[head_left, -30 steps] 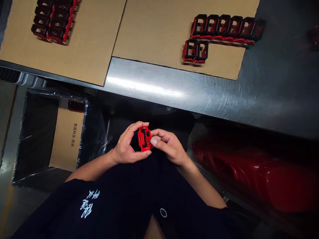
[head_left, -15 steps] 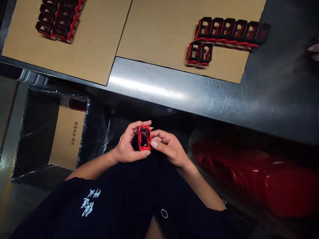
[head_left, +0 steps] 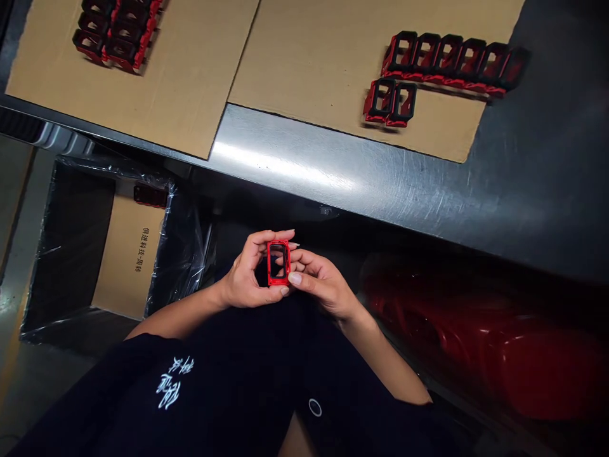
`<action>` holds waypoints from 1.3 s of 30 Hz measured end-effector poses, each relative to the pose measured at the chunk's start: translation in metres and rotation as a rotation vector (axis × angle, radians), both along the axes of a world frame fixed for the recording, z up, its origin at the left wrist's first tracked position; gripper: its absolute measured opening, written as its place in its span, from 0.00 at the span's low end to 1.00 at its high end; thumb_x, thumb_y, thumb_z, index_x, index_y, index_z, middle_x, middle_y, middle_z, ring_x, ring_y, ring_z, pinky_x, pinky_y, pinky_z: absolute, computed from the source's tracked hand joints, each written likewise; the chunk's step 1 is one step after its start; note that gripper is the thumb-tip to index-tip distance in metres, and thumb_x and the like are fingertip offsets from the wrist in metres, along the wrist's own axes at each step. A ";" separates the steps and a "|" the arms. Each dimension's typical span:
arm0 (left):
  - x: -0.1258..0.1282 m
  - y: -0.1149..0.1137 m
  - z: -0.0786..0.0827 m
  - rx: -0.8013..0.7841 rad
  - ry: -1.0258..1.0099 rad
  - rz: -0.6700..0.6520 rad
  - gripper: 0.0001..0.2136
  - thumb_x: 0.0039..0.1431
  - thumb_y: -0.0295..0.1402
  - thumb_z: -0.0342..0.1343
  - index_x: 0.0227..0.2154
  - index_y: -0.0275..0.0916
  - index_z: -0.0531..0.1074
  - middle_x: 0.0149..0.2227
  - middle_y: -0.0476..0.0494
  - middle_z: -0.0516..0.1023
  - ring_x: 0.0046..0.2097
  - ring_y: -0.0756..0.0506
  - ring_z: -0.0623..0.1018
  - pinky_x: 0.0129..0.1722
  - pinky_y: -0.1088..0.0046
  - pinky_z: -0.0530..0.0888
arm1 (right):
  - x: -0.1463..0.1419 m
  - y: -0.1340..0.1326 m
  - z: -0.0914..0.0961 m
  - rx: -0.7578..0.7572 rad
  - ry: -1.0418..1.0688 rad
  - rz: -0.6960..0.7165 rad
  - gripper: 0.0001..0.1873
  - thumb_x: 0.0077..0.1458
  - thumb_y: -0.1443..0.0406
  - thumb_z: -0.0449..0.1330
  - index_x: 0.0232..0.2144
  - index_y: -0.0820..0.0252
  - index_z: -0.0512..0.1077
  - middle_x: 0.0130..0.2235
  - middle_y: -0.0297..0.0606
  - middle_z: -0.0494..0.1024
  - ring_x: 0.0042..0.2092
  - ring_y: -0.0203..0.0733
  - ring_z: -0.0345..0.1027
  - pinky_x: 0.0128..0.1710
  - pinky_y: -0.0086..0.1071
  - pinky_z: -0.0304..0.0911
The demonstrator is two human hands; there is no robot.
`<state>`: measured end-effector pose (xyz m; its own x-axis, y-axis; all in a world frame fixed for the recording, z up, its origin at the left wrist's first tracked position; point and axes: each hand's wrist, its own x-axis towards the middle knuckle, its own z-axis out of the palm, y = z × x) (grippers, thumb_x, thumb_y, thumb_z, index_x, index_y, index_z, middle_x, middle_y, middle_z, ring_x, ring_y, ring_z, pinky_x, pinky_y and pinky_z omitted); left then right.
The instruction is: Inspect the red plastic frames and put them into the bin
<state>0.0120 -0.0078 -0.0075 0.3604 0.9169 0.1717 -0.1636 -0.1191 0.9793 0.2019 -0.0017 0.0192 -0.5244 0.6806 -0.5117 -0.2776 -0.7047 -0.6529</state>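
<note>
Red-and-black plastic frame [head_left: 278, 263], rectangular with an open window, held near the middle of the view above the person's lap. Compared with a moment earlier, it has turned between the fingers, and its window now faces the camera squarely, with its long sides running near to far. Grip: both hands are closed on the frame. The left hand [head_left: 250, 270] pinches it from the left between thumb and fingers; the right hand [head_left: 323, 282] presses its fingertips against the right side. Neither hand has let go.

Surroundings: a dark gap lies between the hands and the brushed-steel table edge [head_left: 361, 181] on the far side. Two cardboard sheets [head_left: 304, 70] lie on the table, bearing a row of six matching frames with a pair just below it [head_left: 451, 63] at far right and a tight block of frames [head_left: 114, 35] at far left. Nearer on the left stands a plastic-lined carton [head_left: 128, 266]. On the right, close beside the right forearm [head_left: 385, 346], is a glossy dark-red moulded mass [head_left: 480, 336], its exact form lost in shadow.
</note>
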 end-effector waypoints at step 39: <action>-0.387 0.083 -0.115 -0.967 0.886 1.144 0.18 0.67 0.39 0.58 0.56 0.36 0.70 0.57 0.37 0.73 0.54 0.40 0.76 0.53 0.54 0.77 | -0.025 0.022 -0.048 0.554 -0.820 0.199 0.23 0.51 0.48 0.69 0.44 0.54 0.83 0.46 0.47 0.85 0.49 0.64 0.80 0.55 0.60 0.72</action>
